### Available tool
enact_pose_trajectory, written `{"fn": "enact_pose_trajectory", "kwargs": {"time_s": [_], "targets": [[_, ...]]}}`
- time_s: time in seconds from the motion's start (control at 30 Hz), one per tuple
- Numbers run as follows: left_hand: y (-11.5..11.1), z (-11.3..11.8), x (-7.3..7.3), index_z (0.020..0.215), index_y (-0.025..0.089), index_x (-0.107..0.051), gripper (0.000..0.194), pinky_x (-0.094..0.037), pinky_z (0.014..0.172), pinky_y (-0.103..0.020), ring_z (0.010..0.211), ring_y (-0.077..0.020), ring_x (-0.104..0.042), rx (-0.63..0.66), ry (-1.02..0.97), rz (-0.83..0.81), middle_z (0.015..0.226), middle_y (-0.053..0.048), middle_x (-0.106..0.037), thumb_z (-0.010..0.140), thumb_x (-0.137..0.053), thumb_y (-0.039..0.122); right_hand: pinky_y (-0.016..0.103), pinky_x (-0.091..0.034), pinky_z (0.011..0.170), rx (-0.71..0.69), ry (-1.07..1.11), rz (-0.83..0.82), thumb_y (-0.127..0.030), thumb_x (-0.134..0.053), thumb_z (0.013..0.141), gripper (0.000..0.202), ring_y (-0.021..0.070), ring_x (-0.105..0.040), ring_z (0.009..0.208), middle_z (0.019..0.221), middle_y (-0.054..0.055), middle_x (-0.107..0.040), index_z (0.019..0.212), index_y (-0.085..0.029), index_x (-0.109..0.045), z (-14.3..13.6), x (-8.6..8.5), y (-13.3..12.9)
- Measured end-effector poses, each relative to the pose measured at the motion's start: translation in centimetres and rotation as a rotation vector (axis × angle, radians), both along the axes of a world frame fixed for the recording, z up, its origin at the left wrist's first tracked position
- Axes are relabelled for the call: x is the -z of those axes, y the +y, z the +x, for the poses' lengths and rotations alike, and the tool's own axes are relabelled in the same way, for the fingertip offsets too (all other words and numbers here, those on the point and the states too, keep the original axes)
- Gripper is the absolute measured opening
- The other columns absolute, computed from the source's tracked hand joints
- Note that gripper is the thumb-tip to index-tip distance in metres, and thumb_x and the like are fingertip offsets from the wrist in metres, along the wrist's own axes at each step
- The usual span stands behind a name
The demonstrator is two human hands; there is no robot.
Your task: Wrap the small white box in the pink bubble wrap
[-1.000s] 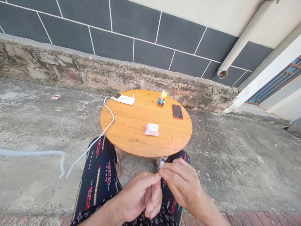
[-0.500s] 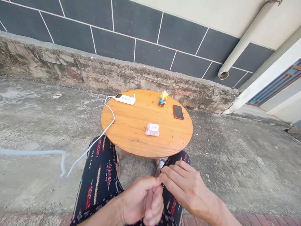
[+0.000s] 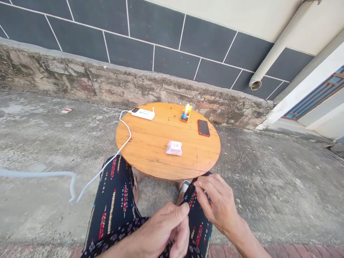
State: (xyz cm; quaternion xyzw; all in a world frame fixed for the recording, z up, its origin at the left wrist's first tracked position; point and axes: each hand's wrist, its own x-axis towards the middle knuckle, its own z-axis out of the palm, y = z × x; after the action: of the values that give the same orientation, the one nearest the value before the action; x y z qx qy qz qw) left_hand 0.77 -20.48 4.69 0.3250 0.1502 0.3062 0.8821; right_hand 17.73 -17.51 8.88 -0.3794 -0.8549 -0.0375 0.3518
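My left hand (image 3: pixel 168 231) is over my lap, its thumb pressed toward curled fingers; whether anything is between them cannot be made out. Just right of it, my right hand (image 3: pixel 216 200) hovers above my right knee with bent fingers, close to the table's front edge and apart from the left hand. On the round wooden table (image 3: pixel 150 143) lies a small pinkish wrapped packet with a white label (image 3: pixel 174 147). Farther back stands a yellow tape dispenser (image 3: pixel 186 113), with a red-edged phone (image 3: pixel 203 128) to its right. A white power strip (image 3: pixel 143 113) lies at the back left.
A white cable (image 3: pixel 126 141) runs from the power strip over the table's left edge, past my left leg, and off to the left. My patterned trouser legs (image 3: pixel 107 200) flank the table's front. Behind it rises a stone-based wall (image 3: pixel 120 86) with a pipe (image 3: pixel 279 43).
My right hand has moved right and slightly up, away from my left hand. My left hand has turned, and its fingers are more closed. Things on the table have not moved.
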Motion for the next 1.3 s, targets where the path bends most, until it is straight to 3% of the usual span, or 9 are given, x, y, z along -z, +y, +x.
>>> {"fn": "enact_pose_trajectory", "kwargs": {"time_s": [0.17, 0.33, 0.5, 0.73, 1.03, 1.3], "targets": [[0.1, -0.4, 0.0, 0.04, 0.014, -0.053, 0.065, -0.027, 0.041, -0.023, 0.032, -0.0093, -0.04, -0.098, 0.227, 0.17, 0.032, 0.0, -0.041, 0.092, -0.038, 0.052, 0.031, -0.04, 0.071, -0.052, 0.02, -0.199, -0.011, -0.045, 0.092, 0.011, 0.0158, -0.055, 0.074, 0.081, 0.003, -0.062, 0.09, -0.018, -0.054, 0.0, -0.4, -0.7], [0.2, -0.5, -0.2, 0.04, 0.014, -0.053, 0.066, -0.029, 0.042, -0.023, 0.033, -0.0089, -0.04, -0.105, 0.288, 0.205, 0.033, -0.001, -0.042, 0.091, -0.038, 0.054, 0.031, -0.04, 0.073, -0.164, 0.024, -0.234, -0.011, -0.044, 0.093, 0.013, 0.0154, -0.057, 0.076, 0.085, 0.004, -0.064, 0.091, -0.017, -0.055, -0.1, -0.7, -1.2], [0.2, -0.3, -0.1, 0.04, 0.013, -0.053, 0.063, -0.027, 0.037, -0.021, 0.029, -0.0085, -0.039, -0.072, 0.124, 0.082, 0.029, 0.0, -0.04, 0.09, -0.042, 0.05, 0.032, -0.042, 0.081, -0.196, -0.034, -0.115, -0.01, -0.049, 0.092, 0.015, 0.0169, -0.061, 0.086, 0.095, 0.006, -0.068, 0.101, -0.016, -0.058, -0.1, -0.6, -1.4], [0.4, 0.1, 0.5, 0.042, 0.014, -0.053, 0.055, -0.027, 0.031, -0.021, 0.024, -0.0106, -0.039, 0.04, -0.09, -0.159, 0.027, 0.0, -0.039, 0.088, -0.045, 0.043, 0.032, -0.043, 0.077, -0.199, -0.101, 0.019, -0.005, -0.049, 0.089, 0.019, 0.0168, -0.063, 0.081, 0.096, 0.007, -0.071, 0.1, -0.014, -0.062, -0.5, -1.3, -1.4], [0.6, 0.0, 0.8, 0.041, 0.014, -0.053, 0.053, -0.028, 0.03, -0.021, 0.024, -0.0112, -0.04, 0.082, -0.086, -0.23, 0.027, -0.001, -0.041, 0.082, -0.05, 0.046, 0.032, -0.042, 0.073, -0.236, -0.21, 0.047, -0.007, -0.05, 0.09, 0.017, 0.0165, -0.062, 0.081, 0.098, 0.008, -0.07, 0.1, -0.012, -0.062, -0.4, -1.4, -1.3], [0.7, 0.4, 2.0, 0.04, 0.014, -0.052, 0.053, -0.027, 0.028, -0.021, 0.023, -0.0112, -0.04, 0.095, -0.006, -0.266, 0.028, -0.002, -0.041, 0.082, -0.046, 0.046, 0.035, -0.041, 0.072, -0.221, -0.419, 0.063, -0.011, -0.037, 0.096, 0.025, 0.0203, -0.061, 0.084, 0.098, 0.012, -0.069, 0.099, -0.011, -0.062, -0.1, -1.4, -1.7]]}}
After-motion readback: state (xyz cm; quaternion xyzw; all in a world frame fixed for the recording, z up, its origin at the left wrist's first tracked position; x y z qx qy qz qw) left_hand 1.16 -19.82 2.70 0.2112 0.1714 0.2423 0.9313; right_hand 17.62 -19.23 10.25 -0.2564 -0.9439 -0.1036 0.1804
